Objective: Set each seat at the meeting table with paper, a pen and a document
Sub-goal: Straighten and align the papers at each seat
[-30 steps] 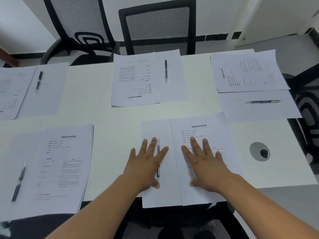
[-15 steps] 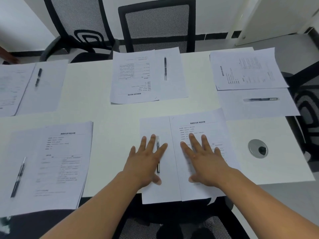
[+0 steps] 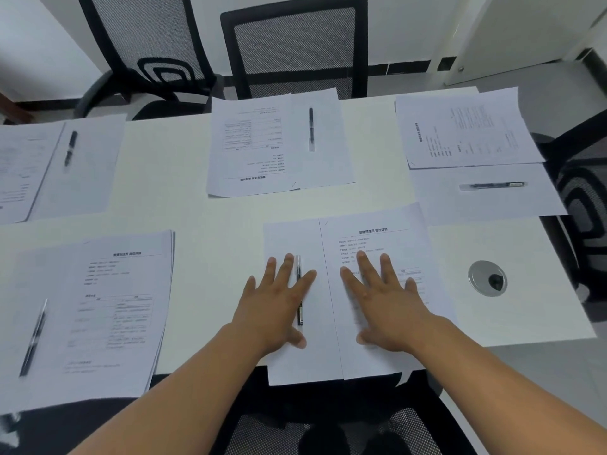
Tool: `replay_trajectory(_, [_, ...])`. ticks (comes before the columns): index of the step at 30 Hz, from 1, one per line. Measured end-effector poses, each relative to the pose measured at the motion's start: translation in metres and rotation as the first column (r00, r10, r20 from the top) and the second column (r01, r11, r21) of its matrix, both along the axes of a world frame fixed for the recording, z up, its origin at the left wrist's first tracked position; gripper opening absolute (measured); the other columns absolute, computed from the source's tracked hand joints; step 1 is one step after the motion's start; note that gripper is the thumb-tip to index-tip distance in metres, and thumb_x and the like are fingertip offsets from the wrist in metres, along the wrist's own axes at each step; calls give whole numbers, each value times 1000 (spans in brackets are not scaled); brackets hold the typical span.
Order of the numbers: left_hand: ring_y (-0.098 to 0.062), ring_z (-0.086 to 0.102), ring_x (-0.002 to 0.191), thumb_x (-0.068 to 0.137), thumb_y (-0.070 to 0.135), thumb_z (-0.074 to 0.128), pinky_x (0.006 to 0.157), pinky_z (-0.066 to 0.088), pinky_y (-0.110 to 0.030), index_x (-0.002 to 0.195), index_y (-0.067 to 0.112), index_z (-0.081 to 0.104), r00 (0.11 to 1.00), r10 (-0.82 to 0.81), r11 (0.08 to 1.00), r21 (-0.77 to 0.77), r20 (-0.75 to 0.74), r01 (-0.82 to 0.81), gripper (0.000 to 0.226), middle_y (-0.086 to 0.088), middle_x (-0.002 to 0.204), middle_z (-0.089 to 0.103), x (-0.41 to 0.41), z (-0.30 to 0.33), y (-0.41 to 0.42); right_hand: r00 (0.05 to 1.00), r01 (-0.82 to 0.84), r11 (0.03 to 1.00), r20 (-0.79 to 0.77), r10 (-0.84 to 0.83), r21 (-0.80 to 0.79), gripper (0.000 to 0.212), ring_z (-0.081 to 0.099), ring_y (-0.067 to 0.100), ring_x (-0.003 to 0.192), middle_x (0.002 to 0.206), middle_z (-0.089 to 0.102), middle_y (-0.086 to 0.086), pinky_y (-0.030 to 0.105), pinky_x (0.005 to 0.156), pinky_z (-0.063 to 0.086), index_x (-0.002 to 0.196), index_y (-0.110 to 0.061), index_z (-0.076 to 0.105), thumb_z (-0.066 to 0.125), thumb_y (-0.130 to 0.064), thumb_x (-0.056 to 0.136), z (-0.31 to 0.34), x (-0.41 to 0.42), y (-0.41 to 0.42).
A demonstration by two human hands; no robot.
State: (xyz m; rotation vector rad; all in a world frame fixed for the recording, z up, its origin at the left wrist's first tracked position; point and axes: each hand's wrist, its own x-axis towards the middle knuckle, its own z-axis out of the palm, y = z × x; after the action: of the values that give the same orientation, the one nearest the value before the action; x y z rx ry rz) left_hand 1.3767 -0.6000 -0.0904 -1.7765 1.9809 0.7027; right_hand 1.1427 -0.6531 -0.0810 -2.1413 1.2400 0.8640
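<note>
At the near seat a blank paper [image 3: 289,238] lies beside a printed document [image 3: 387,238] on the white table [image 3: 210,224]. A black pen [image 3: 299,290] lies on the blank paper. My left hand [image 3: 279,307] rests flat on that paper with fingers spread, partly over the pen. My right hand [image 3: 384,300] presses flat on the document. Other seats hold sets: a far middle document [image 3: 249,142] with a pen [image 3: 311,126], a right set with a pen [image 3: 492,185], and a near left document [image 3: 115,290] with a pen [image 3: 33,339].
A round cable grommet [image 3: 487,279] sits in the table at the right. Black mesh chairs stand at the far side [image 3: 295,50], at the right [image 3: 584,192] and just below me [image 3: 328,421]. A far left set has a pen [image 3: 70,147].
Both hands stay flat on the near papers. The papers and hands sit slightly higher in view, mostly from head movement.
</note>
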Motion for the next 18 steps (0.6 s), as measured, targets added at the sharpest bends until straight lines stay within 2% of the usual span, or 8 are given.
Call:
replay_trajectory(10, [-36,-26,167,82,57,91,134,11,-67,170,45,-15,1000,11,999,33,10,-12,138,-4,178,-35,2,7,2,1000,-20,1000,9,20,-21,124,-35,39,160,171,-44,0,70,129,9,168,-35,-24,74,-56,94,3,-3,-1])
replay_trajectory(18, [-36,-24,167,84,68,84,133,9,-68,171,44,-14,1000,11,1000,18,12,-11,133,-5,178,-34,-3,44,-3,999,-17,995,34,20,-100,102,-25,36,164,176,-34,5,62,133,9,172,-27,-12,57,-58,104,37,1,-6])
